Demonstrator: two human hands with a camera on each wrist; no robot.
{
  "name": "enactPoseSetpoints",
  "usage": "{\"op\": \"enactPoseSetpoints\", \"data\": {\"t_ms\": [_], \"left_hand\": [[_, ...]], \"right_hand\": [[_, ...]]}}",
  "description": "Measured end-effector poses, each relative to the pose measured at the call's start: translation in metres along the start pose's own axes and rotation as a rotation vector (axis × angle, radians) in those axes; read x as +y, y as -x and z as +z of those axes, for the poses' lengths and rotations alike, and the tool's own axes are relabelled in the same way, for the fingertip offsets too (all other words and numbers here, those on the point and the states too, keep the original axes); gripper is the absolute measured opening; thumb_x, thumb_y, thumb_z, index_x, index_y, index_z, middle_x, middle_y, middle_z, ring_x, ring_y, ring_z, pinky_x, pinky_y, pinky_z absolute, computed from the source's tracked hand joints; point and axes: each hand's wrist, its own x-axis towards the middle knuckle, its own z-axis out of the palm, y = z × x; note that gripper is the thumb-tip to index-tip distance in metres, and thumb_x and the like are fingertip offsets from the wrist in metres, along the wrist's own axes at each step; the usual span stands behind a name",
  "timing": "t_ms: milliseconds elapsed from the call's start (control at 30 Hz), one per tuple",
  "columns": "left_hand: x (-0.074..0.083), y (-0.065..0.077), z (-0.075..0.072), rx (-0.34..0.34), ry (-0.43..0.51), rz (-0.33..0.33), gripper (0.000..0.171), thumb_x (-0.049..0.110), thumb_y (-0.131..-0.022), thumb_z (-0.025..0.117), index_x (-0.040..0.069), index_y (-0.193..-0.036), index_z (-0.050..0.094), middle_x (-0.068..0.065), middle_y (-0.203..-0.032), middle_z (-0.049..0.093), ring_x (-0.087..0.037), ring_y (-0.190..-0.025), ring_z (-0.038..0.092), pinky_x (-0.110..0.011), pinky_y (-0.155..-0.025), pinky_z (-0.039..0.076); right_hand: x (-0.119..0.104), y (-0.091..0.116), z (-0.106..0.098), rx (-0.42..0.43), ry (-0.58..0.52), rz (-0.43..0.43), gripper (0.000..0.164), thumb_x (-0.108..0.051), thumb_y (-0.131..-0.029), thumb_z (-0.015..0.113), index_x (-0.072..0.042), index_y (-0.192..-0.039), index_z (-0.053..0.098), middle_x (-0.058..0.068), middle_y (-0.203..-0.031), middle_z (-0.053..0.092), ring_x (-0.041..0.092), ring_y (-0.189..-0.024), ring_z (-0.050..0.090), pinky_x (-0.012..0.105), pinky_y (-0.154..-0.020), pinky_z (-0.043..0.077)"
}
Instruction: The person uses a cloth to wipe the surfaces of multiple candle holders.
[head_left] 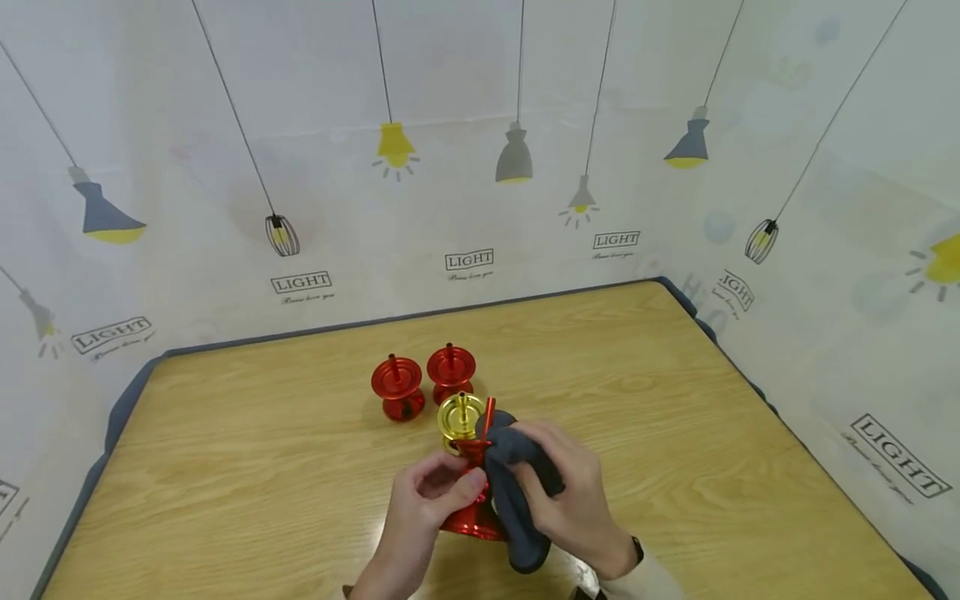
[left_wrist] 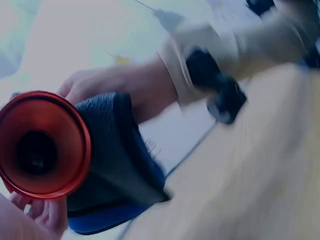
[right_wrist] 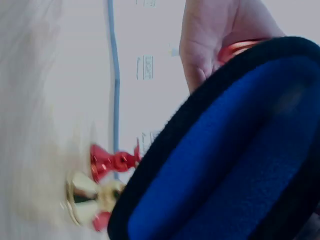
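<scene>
My left hand [head_left: 427, 498] grips a shiny red candle holder [head_left: 474, 525] by its stem, its wide base tilted toward me. In the left wrist view the hollow underside of that base [left_wrist: 47, 112] shows as a round red funnel with a dark centre. My right hand [head_left: 576, 490] pinches a dark grey cloth [head_left: 513, 508] against the holder's side, near its upper dish and thin red spike [head_left: 489, 417]. The cloth's bright blue inner side [right_wrist: 200, 170] fills much of the right wrist view, hiding the right fingers there.
Two red candle holders [head_left: 397, 380] [head_left: 452, 367] stand upright beyond my hands, with a gold one [head_left: 454, 410] nearer, just past the held holder. The wood-grain table [head_left: 247, 467] ends at a wall covering [head_left: 337, 183] printed with lamps.
</scene>
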Motion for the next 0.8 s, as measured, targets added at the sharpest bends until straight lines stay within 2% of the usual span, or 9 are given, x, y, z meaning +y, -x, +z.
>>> {"op": "enactPoseSetpoints", "data": {"t_ms": [167,233,267,333,433,500,533,633,800], "left_hand": [[-0.006,-0.003,-0.013,-0.229,0.345,-0.201,0.020,0.029,-0.104,0.051,0.019,-0.113,0.065,0.008,-0.105,0.070,-0.009,-0.096,0.064,-0.028,-0.094,0.048],[-0.004,-0.003,-0.017,-0.290,0.358,-0.232,0.028,0.031,-0.105,0.046,0.017,-0.124,0.063,0.008,-0.112,0.071,-0.009,-0.102,0.064,-0.029,-0.099,0.045],[-0.002,-0.002,-0.018,-0.304,0.328,-0.230,0.033,0.031,-0.106,0.047,0.013,-0.129,0.061,0.007,-0.115,0.070,-0.010,-0.105,0.063,-0.029,-0.101,0.044],[0.003,-0.002,-0.018,-0.285,0.163,-0.169,0.037,0.030,-0.104,0.053,0.006,-0.131,0.061,0.004,-0.114,0.071,-0.011,-0.105,0.065,-0.029,-0.100,0.047],[0.011,-0.002,-0.013,-0.155,-0.172,-0.035,0.043,0.032,-0.098,0.068,0.000,-0.126,0.064,-0.004,-0.108,0.072,-0.014,-0.096,0.069,-0.028,-0.089,0.056],[0.014,-0.002,-0.010,-0.067,-0.313,0.017,0.042,0.034,-0.092,0.076,0.001,-0.117,0.068,-0.007,-0.102,0.072,-0.015,-0.089,0.069,-0.026,-0.080,0.058],[0.015,-0.003,-0.009,-0.047,-0.330,0.034,0.040,0.033,-0.090,0.078,0.001,-0.114,0.070,-0.007,-0.099,0.072,-0.015,-0.086,0.070,-0.025,-0.078,0.058],[0.015,-0.003,-0.012,-0.102,-0.208,0.038,0.031,0.026,-0.092,0.075,0.001,-0.111,0.070,-0.003,-0.095,0.073,-0.012,-0.085,0.069,-0.025,-0.078,0.058],[0.009,-0.006,-0.023,-0.413,0.229,-0.096,0.025,0.024,-0.103,0.050,0.013,-0.115,0.069,0.004,-0.101,0.073,-0.009,-0.091,0.068,-0.029,-0.090,0.055]], "right_hand": [[0.006,0.002,0.009,0.049,-0.156,0.036,0.038,0.016,-0.086,0.068,0.000,-0.120,0.066,0.016,-0.105,0.071,0.017,-0.097,0.070,0.023,-0.089,0.055],[0.007,0.002,0.010,0.056,-0.162,0.030,0.038,0.016,-0.085,0.067,0.001,-0.120,0.066,0.017,-0.105,0.071,0.018,-0.097,0.070,0.023,-0.090,0.055],[0.008,0.001,0.009,0.056,-0.147,0.020,0.037,0.015,-0.085,0.068,0.001,-0.120,0.066,0.017,-0.105,0.071,0.018,-0.097,0.070,0.023,-0.090,0.055],[0.009,0.000,0.007,0.053,-0.091,-0.008,0.032,0.010,-0.088,0.068,0.001,-0.118,0.067,0.016,-0.104,0.072,0.019,-0.095,0.070,0.021,-0.090,0.055],[0.010,-0.002,0.004,0.041,-0.012,-0.065,0.022,-0.003,-0.095,0.067,0.001,-0.116,0.067,0.015,-0.103,0.072,0.022,-0.093,0.070,0.020,-0.091,0.054],[0.009,-0.003,0.004,0.035,0.011,-0.100,0.022,-0.011,-0.099,0.064,0.002,-0.116,0.067,0.015,-0.103,0.071,0.023,-0.093,0.070,0.021,-0.092,0.054],[0.009,-0.003,0.005,0.037,0.011,-0.115,0.022,-0.013,-0.100,0.063,0.002,-0.115,0.067,0.016,-0.103,0.071,0.023,-0.093,0.070,0.022,-0.093,0.054],[0.008,-0.002,0.006,0.059,-0.010,-0.132,0.023,-0.014,-0.100,0.063,0.003,-0.115,0.067,0.017,-0.103,0.071,0.024,-0.095,0.069,0.022,-0.094,0.053],[0.007,0.002,0.011,0.090,-0.160,-0.062,0.024,0.004,-0.094,0.066,0.005,-0.118,0.066,0.020,-0.105,0.070,0.020,-0.099,0.069,0.024,-0.092,0.055]]}}
